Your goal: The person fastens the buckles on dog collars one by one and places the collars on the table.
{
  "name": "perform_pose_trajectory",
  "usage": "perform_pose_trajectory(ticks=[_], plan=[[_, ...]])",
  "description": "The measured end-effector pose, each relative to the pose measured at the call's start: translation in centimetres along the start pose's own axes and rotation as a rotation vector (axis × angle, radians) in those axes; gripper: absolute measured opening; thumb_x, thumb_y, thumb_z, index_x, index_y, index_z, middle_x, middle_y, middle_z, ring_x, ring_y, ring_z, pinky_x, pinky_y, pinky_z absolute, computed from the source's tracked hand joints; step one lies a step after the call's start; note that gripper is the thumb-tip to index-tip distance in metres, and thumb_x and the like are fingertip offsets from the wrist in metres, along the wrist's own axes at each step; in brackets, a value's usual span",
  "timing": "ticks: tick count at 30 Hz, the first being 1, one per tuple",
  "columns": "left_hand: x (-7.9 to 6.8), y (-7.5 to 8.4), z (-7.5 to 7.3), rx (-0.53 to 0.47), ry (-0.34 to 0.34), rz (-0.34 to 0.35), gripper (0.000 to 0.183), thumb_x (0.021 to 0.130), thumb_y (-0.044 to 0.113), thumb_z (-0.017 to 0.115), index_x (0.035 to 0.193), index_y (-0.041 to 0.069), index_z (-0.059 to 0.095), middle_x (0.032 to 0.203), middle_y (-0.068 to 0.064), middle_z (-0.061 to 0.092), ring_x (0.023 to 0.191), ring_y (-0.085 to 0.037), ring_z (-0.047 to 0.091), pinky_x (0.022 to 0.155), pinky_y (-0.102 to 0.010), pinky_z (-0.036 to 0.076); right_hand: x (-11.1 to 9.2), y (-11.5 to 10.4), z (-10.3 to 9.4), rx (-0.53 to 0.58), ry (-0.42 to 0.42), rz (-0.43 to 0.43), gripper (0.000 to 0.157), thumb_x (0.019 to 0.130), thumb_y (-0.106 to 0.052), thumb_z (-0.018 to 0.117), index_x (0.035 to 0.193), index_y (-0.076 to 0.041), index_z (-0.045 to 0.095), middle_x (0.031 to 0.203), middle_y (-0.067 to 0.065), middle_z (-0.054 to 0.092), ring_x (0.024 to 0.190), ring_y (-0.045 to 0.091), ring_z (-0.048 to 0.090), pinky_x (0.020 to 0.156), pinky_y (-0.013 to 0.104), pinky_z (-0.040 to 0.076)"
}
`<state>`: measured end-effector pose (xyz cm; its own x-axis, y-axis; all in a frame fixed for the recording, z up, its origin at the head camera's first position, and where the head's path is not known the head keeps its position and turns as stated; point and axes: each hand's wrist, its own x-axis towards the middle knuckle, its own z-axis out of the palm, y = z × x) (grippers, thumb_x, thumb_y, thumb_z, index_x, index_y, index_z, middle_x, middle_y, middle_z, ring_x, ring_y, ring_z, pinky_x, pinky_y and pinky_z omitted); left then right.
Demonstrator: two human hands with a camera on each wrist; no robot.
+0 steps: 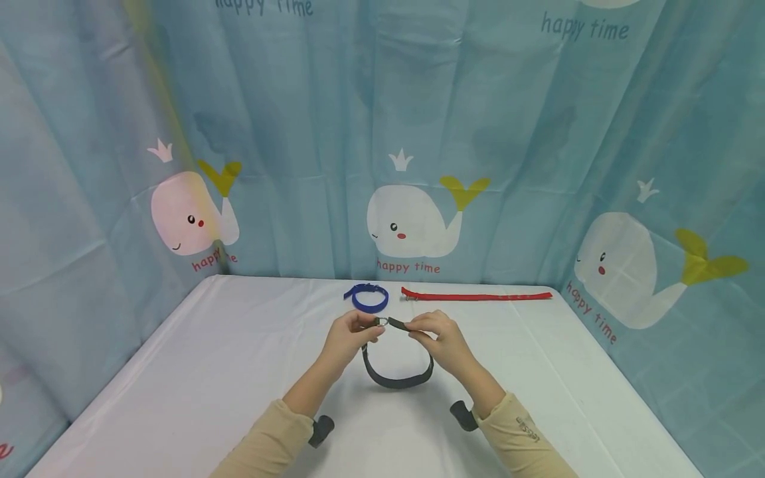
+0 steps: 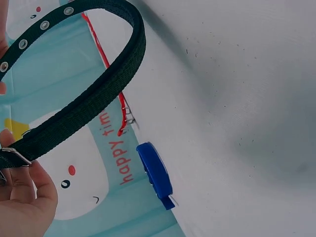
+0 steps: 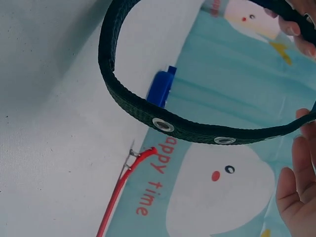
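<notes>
A dark green webbing collar (image 1: 397, 383) with metal eyelets hangs in a loop between my two hands, above the table. My left hand (image 1: 349, 337) pinches its buckle end, where a metal buckle (image 2: 17, 155) shows beside the fingers in the left wrist view. The free end of the strap is pinched between thumb and fingers of my right hand (image 1: 443, 340). In the head view the strap's tip lies close to the buckle; whether it passes through the frame I cannot tell.
A coiled blue collar (image 1: 370, 307) lies just beyond my hands on the white table (image 1: 239, 372). To its right, near the back edge, a red collar (image 1: 478, 297) is stretched out straight. A blue whale-print curtain (image 1: 335, 226) closes off the back and sides.
</notes>
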<state>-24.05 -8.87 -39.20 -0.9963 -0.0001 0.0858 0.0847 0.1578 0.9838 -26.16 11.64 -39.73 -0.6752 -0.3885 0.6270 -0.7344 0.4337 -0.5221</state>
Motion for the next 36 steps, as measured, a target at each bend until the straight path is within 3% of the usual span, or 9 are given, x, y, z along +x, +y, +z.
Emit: perform_pose_trajectory(ticks=[7, 13, 23, 30, 36], plan=[[0.1, -0.3, 0.2, -0.024, 0.017, -0.011, 0.026, 0.081, 0.018, 0.070, 0.101, 0.004, 0.060, 0.088, -0.002, 0.065, 0.077, -0.014, 0.061, 0.076, -0.033, 0.047, -0.1, -0.2, 0.0, 0.008, 0.019, -0.027, 0.018, 0.074, 0.001, 0.072, 0.089, -0.008, 0.073, 0.087, 0.001, 0.068, 0.084, 0.017, 0.056, 0.069, 0.027, 0.046], [-0.1, -0.3, 0.6, -0.011, -0.002, 0.021, 0.028, 0.080, 0.018, 0.071, 0.100, 0.003, 0.060, 0.088, -0.004, 0.065, 0.079, -0.019, 0.062, 0.077, -0.033, 0.047, 0.0, -0.5, 0.2, 0.011, 0.012, -0.056, 0.018, 0.075, 0.000, 0.071, 0.090, -0.008, 0.073, 0.087, 0.001, 0.068, 0.084, 0.017, 0.056, 0.069, 0.027, 0.046], [-0.6, -0.2, 0.6, 0.022, -0.048, 0.082, 0.022, 0.084, 0.018, 0.066, 0.102, 0.006, 0.063, 0.092, -0.004, 0.065, 0.079, -0.016, 0.057, 0.075, -0.033, 0.047, 0.2, -0.7, 0.7, 0.078, 0.016, 0.033, 0.014, 0.077, 0.000, 0.069, 0.089, -0.006, 0.072, 0.087, 0.002, 0.069, 0.081, 0.018, 0.057, 0.068, 0.037, 0.048], [-2.1, 2.3, 0.7, 0.033, -0.048, 0.113, 0.023, 0.088, 0.016, 0.060, 0.103, -0.002, 0.062, 0.092, -0.008, 0.065, 0.076, -0.013, 0.055, 0.072, -0.027, 0.046, 0.2, -1.1, 1.0, 0.090, 0.046, 0.077, 0.013, 0.077, 0.000, 0.069, 0.088, -0.006, 0.069, 0.083, 0.001, 0.068, 0.077, 0.017, 0.058, 0.068, 0.030, 0.048], [-2.3, 2.6, 1.0, 0.020, -0.040, 0.122, 0.025, 0.088, 0.014, 0.061, 0.107, 0.000, 0.062, 0.094, -0.009, 0.065, 0.077, -0.015, 0.057, 0.074, -0.029, 0.047, 0.5, -1.6, 1.3, 0.113, 0.071, 0.134, 0.013, 0.077, 0.000, 0.070, 0.088, -0.005, 0.066, 0.083, 0.001, 0.067, 0.076, 0.015, 0.059, 0.068, 0.025, 0.048]])
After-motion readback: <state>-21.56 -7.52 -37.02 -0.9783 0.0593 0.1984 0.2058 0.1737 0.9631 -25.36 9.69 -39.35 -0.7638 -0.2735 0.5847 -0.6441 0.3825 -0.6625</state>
